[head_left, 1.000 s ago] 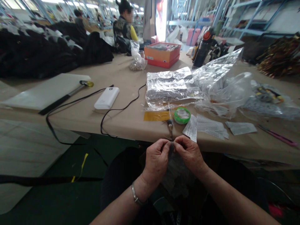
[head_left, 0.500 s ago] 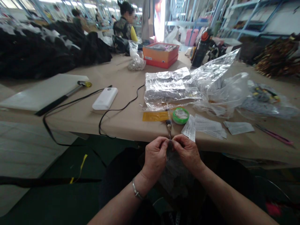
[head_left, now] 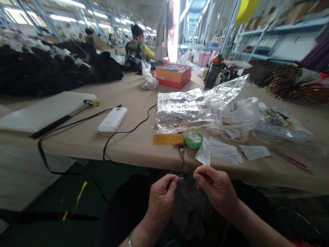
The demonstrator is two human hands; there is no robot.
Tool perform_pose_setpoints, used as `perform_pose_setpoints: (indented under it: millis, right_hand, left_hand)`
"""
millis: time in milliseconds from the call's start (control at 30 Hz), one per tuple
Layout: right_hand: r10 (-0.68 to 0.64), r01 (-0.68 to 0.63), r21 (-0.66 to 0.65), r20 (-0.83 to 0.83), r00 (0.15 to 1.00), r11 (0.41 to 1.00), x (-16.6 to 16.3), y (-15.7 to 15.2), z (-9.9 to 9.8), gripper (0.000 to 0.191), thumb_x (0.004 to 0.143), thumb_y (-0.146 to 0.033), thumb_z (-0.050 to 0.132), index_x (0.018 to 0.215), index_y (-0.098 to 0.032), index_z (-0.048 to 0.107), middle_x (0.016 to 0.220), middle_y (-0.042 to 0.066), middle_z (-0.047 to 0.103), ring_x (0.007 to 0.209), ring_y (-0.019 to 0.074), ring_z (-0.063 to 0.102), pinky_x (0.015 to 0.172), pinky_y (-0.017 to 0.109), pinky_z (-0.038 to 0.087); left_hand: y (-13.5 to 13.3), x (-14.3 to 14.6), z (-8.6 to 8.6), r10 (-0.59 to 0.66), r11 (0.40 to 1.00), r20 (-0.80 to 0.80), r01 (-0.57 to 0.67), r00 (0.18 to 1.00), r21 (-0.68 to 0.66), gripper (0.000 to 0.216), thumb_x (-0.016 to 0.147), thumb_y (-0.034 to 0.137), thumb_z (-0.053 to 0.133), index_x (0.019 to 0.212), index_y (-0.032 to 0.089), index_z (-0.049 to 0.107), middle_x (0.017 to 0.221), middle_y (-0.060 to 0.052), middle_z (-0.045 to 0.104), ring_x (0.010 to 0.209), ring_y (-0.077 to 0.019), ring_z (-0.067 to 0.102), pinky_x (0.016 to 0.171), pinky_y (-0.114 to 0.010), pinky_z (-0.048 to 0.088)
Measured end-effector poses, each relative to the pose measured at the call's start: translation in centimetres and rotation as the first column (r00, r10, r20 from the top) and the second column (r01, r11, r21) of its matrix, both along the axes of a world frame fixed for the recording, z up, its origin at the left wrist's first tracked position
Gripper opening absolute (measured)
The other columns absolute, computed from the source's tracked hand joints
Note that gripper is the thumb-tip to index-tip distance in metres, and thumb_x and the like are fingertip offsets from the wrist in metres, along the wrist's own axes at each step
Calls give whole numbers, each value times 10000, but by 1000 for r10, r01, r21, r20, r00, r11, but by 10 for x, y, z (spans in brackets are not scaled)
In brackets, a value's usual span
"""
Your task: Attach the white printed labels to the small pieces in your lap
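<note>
My left hand (head_left: pixel 162 193) pinches thumb against forefinger, in front of the table's edge. A small pale tip pokes out of that pinch, seemingly part of the thin, see-through grey material (head_left: pixel 191 206) that hangs over my lap. To its right, my right hand (head_left: pixel 217 188) is also closed in a pinch; what it holds, if anything, is hidden. Just beyond both hands, a thin tool with a metal tip (head_left: pixel 182 156), like a soldering iron, points toward me at the table edge. A green round tin (head_left: pixel 194 139) with whitish filling and printed white paper strips (head_left: pixel 222 150) lie near it.
Amber film (head_left: pixel 167 139) lies left of the tin. Behind are clear plastic bags (head_left: pixel 185 109), an orange box (head_left: pixel 172 76) and a dark bottle (head_left: pixel 213 72). Leftward are a white power bank (head_left: pixel 113 119), a cord, a hammer (head_left: pixel 64 118) and a white board. Pink-handled tweezers (head_left: pixel 293 160) lie right.
My hands, together at the metal tip before, have moved apart and down toward my lap, away from the tip. The view has tilted up slightly.
</note>
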State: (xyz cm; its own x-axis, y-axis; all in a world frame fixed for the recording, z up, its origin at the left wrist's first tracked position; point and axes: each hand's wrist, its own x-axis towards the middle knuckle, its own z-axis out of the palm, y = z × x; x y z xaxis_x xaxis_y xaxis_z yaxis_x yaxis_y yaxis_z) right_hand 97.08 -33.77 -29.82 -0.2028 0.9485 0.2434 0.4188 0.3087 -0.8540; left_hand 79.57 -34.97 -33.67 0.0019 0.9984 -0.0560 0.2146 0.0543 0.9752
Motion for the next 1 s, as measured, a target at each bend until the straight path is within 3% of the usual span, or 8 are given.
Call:
perform_pose_setpoints:
  millis: [133, 233, 300, 400, 500, 600, 800, 1000]
  right_hand:
    - [-185, -2, 439, 384, 905, 898, 21, 42, 23, 185, 898, -249, 468, 972, -191, 628, 918, 70, 624, 876, 196, 568, 794, 313, 463]
    - [-338, -32, 520, 600, 725, 854, 29, 74, 27, 273, 873, -283, 520, 1114, -191, 610, 1193, 116, 545, 1147, 294, 436, 959, 449, 371]
    - [-327, -80, 496, 676, 660, 865, 30, 86, 26, 249, 851, -301, 563, 1074, -209, 626, 1274, 99, 499, 1222, 325, 361, 997, 499, 315]
    - [-278, -110, 498, 638, 718, 860, 34, 88, 25, 187, 866, -277, 543, 1022, -212, 625, 1228, 86, 528, 1201, 295, 397, 983, 469, 335]
    - [-287, 8, 531, 446, 848, 847, 45, 77, 24, 137, 894, -268, 496, 894, -183, 603, 913, 69, 610, 908, 206, 556, 803, 339, 446]
    - [-291, 62, 515, 377, 879, 855, 58, 55, 16, 230, 886, -339, 521, 717, -189, 564, 711, 30, 584, 731, 175, 556, 700, 307, 450]
    - [-284, -110, 533, 602, 746, 839, 63, 17, -23, 332, 857, -261, 558, 1176, -173, 569, 1230, 89, 579, 1211, 297, 419, 1032, 491, 311]
    - [-313, -37, 596, 472, 824, 802, 63, 18, -32, 237, 883, -150, 500, 1032, -249, 655, 1061, 18, 682, 1143, 216, 521, 1070, 477, 286]
  left_hand:
    - [3, -8, -14, 64, 998, 0, -64, 998, 12, 196, 761, 265, 617, 916, 202, 720, 928, -53, 721, 876, -204, 647, 814, -274, 484]
    - [3, -11, -17, 88, 996, -35, -87, 996, 17, 192, 760, 261, 606, 895, 200, 729, 926, -61, 725, 883, -218, 652, 824, -294, 487]
    - [2, -10, -16, 81, 997, -60, -81, 995, 5, 175, 763, 263, 598, 853, 195, 732, 872, -57, 729, 833, -216, 658, 779, -288, 494]
    - [-1, -8, -14, 65, 998, -102, -66, 993, -10, 159, 766, 272, 592, 788, 186, 725, 785, -44, 723, 753, -202, 650, 718, -267, 488]
    - [-2, -4, -13, 36, 999, -116, -40, 993, -33, 183, 782, 292, 572, 759, 173, 710, 727, -34, 706, 703, -186, 630, 679, -249, 473]
    - [-3, 1, -15, 5, 997, -91, -12, 996, -76, 197, 781, 303, 569, 744, 166, 706, 696, -31, 692, 684, -181, 612, 654, -239, 458]
    - [-9, 15, -22, -88, 985, 11, 89, 996, -149, 218, 774, 331, 579, 707, 160, 698, 657, -27, 658, 648, -166, 568, 606, -226, 426]
    - [-8, 38, -8, -149, 964, 118, 170, 982, -203, 177, 748, 260, 599, 648, 139, 680, 620, -22, 626, 635, -142, 529, 621, -226, 401]
